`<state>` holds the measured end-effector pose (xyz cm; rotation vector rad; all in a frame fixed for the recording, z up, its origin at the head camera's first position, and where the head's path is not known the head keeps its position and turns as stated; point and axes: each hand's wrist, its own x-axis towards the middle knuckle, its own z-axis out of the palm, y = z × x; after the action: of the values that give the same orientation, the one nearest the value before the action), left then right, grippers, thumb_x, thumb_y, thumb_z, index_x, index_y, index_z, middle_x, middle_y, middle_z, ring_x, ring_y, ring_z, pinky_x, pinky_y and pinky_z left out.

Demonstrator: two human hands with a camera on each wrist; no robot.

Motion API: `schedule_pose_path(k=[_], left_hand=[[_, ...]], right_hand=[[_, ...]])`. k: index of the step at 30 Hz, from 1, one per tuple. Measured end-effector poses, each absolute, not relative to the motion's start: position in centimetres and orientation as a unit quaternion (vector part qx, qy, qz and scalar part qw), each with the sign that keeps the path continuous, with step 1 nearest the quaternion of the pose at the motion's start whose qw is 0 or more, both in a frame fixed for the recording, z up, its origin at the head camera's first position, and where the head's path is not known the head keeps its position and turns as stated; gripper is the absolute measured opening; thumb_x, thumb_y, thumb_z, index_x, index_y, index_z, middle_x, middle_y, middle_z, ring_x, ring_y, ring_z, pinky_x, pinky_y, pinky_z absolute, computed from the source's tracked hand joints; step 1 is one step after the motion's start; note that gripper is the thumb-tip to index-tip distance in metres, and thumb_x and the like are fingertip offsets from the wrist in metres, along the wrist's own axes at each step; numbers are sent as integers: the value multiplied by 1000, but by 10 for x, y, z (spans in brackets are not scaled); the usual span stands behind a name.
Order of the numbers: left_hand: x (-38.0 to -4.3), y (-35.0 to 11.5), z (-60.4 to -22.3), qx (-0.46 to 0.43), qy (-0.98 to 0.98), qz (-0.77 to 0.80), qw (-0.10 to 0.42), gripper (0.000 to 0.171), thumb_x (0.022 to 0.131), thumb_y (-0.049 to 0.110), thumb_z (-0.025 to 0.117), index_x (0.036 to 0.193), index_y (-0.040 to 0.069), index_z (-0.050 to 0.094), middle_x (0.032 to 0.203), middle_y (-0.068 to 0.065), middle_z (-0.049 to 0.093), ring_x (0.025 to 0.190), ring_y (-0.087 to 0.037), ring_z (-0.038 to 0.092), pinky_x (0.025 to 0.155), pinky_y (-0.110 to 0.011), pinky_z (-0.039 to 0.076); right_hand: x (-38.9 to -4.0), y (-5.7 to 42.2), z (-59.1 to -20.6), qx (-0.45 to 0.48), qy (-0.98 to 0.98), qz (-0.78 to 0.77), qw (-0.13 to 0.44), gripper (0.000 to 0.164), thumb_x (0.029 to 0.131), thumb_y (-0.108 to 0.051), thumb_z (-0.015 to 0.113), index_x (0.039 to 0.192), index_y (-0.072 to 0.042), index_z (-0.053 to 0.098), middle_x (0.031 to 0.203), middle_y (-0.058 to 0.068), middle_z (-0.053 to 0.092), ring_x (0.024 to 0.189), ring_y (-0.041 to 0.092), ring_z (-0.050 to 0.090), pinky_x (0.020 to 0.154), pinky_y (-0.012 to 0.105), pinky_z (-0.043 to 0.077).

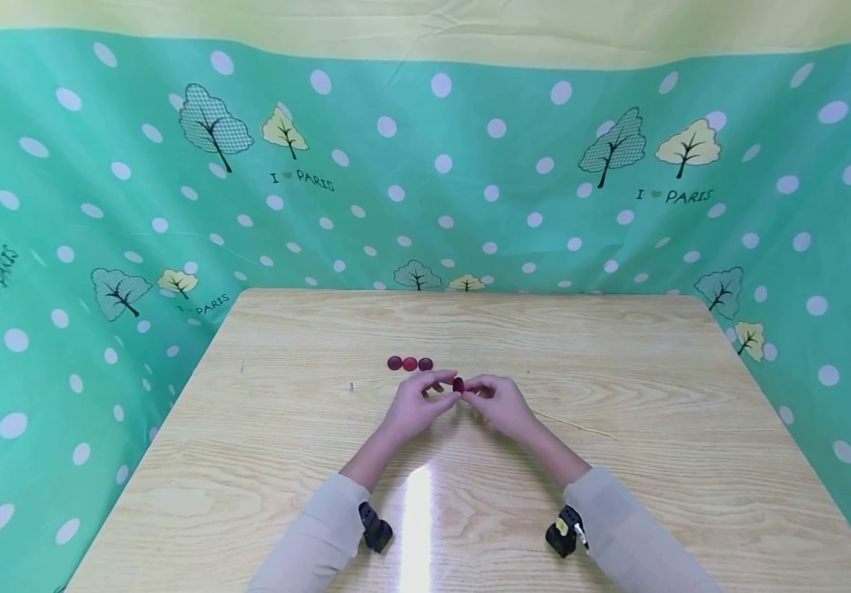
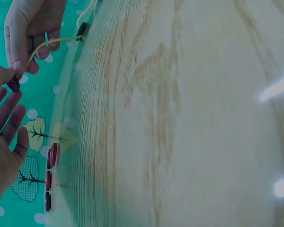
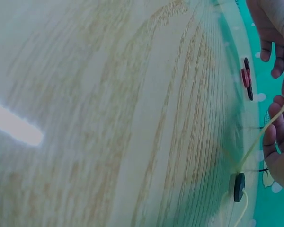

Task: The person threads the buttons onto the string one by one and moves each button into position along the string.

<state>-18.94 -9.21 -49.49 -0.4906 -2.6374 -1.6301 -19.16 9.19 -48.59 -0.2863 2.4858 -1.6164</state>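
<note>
My left hand pinches a small dark red disc between thumb and fingertip, just above the table. Meeting it from the other side, my right hand pinches a thin yellow cord close to the disc. Whether the cord passes through the held disc is hidden by the fingertips. Farther along the cord, a dark disc is threaded on it and stands on edge on the table. The cord's tail lies to the right of my right hand in the head view.
Beyond my left hand, a dark disc, a red disc and another dark disc lie in a row. The left wrist view shows one more red disc nearby. A patterned green cloth hangs around the wooden table.
</note>
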Motion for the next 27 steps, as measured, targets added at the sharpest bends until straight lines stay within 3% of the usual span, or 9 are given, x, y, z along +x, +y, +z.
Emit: schedule_pose_path(k=[8, 12, 17, 23, 27], left_hand=[[-189, -91, -497, -167, -820, -547, -30, 42, 89, 21, 64, 129, 15, 56, 109, -4, 67, 92, -17, 59, 72, -24, 49], [-189, -90, -496, -161, -810, -562, -42, 36, 91, 21, 60, 127, 18, 57, 112, -2, 66, 97, -17, 59, 75, -24, 49], [-189, -90, -496, -150, -789, -593, -53, 32, 92, 17, 58, 124, 14, 58, 115, -5, 64, 101, -16, 59, 80, -25, 51], [-189, -91, -497, -153, -772, -614, -61, 34, 92, 12, 57, 125, 9, 56, 114, -14, 63, 100, -25, 60, 72, -38, 54], [-184, -92, -483, -155, -764, -621, -79, 35, 93, 9, 56, 127, 2, 53, 116, -20, 61, 103, -35, 59, 74, -49, 53]], right_hand=[[-190, 93, -484, -98, 820, -559, 79, 15, 88, -14, 64, 99, -5, 68, 88, 14, 67, 65, 12, 52, 52, 17, 41], [-190, 93, -484, -95, 817, -564, 77, 15, 88, -14, 64, 99, -5, 68, 88, 12, 67, 69, 16, 55, 53, 17, 43], [-190, 92, -485, -92, 812, -570, 79, 18, 88, -14, 64, 101, -2, 67, 91, 16, 67, 76, 26, 59, 56, 16, 44], [-184, 92, -471, -105, 801, -583, 86, 20, 90, -9, 61, 103, 5, 64, 96, 28, 65, 86, 42, 59, 57, 14, 43], [-175, 91, -450, -116, 801, -581, 85, 21, 90, -6, 58, 104, 9, 63, 99, 31, 63, 89, 46, 58, 59, 13, 43]])
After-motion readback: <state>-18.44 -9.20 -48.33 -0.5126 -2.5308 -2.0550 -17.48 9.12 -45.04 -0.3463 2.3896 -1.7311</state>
